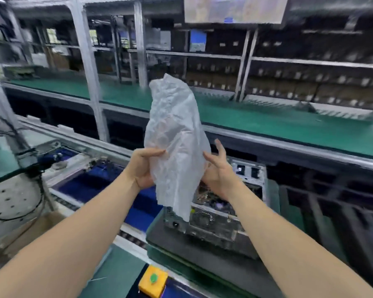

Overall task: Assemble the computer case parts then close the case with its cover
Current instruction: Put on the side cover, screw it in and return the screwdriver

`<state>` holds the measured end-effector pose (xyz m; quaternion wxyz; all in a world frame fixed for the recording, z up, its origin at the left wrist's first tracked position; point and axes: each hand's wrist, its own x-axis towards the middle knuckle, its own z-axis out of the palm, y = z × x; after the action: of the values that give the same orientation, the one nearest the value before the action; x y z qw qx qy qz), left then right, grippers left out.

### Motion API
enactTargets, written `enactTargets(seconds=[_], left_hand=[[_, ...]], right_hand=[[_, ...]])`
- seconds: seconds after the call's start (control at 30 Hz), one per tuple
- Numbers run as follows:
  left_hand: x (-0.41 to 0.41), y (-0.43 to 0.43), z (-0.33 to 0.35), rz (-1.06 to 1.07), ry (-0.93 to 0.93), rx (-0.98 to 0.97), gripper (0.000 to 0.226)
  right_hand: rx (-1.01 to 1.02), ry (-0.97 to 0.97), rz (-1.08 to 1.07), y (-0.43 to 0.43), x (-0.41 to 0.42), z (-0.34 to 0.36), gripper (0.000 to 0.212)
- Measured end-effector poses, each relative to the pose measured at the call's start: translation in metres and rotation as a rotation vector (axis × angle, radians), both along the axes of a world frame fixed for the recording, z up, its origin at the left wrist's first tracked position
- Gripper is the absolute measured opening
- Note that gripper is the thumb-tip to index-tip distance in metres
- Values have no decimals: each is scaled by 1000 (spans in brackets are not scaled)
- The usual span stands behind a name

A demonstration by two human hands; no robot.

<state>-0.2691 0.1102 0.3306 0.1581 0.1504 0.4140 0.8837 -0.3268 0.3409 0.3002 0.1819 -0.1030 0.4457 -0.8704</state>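
Note:
A crumpled white plastic bag (174, 134) stands up between my hands at mid-frame. My left hand (143, 167) pinches its left edge between thumb and fingers. At the bag's right side my right hand (219, 171) has its fingers spread, palm against the plastic. Below and behind the bag an open computer case (222, 214) lies on a dark pallet (181, 239), its boards and wiring showing. The bag hides the case's left part. The frame is blurred by motion.
The pallet rides on a conveyor line with blue sections (99, 181). A yellow box with a green button (153, 280) sits at the near edge. A green-topped shelf (267, 123) runs behind, with metal uprights (88, 67). Cables (15, 166) hang at the left.

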Motion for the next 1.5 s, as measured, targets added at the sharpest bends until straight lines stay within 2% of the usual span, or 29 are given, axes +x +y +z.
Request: enactTargets(seconds=[0.07,0.13,0.23,0.33,0.43,0.47,0.57,0.63,0.7,0.73,0.8,0.9,0.97,1.0,1.07,1.17,1.2,1.27,1.3,1.33,1.37,1.43,1.5], left_hand=[[-20,34,-1,-27,-24,-96,55],[-38,62,-5,29,23,-263,70],[-57,92,-18,212,215,-467,106],[-72,111,-33,161,280,-531,128],[-87,124,-34,115,327,-627,111],[-92,127,-34,168,367,-737,101],[-107,130,-30,390,506,-1246,80],[-116,129,-28,552,620,-1477,57],[-128,123,-25,664,662,-1458,28],[-135,118,-25,645,648,-1395,28],[-146,107,-24,460,559,-1210,35],[-155,101,-27,104,307,-924,26],[-164,105,-38,81,223,-969,31],[-168,109,-45,138,212,-1073,38],[-172,119,-66,308,235,-1348,52],[-169,128,-101,327,355,-1452,61],[-166,130,-112,363,448,-1520,61],[-166,133,-129,561,824,-1685,48],[-164,136,-133,596,1014,-1706,37],[-161,138,-134,511,1106,-1709,29],[-157,142,-133,352,1081,-1701,29],[-150,148,-133,-27,853,-1774,47],[-149,151,-137,-231,793,-1890,66]], right_hand=[[60,96,-108,53,-4,4,99],[138,183,-257,101,-6,5,97],[402,327,-445,158,-7,3,84],[675,410,-519,202,-11,-5,80],[861,430,-517,226,-17,-13,85],[896,441,-509,229,-19,-14,86],[999,461,-522,228,-27,-14,78],[1127,474,-618,223,-35,-13,55],[1244,472,-735,218,-45,-12,24],[1262,472,-768,216,-49,-12,17],[1220,434,-758,212,-54,-11,20],[1175,387,-693,200,-57,-7,19],[1260,393,-719,190,-59,-9,10],[1307,401,-732,185,-60,-11,4],[1348,414,-721,176,-60,-21,10],[1432,451,-668,161,-59,-44,20],[1475,449,-649,157,-59,-53,20],[1551,424,-646,148,-61,-69,17],[1569,412,-664,144,-63,-77,17],[1565,396,-685,141,-64,-84,17],[1564,377,-701,137,-66,-90,16],[1631,349,-682,129,-70,-100,6],[1746,314,-598,121,-71,-109,15]])
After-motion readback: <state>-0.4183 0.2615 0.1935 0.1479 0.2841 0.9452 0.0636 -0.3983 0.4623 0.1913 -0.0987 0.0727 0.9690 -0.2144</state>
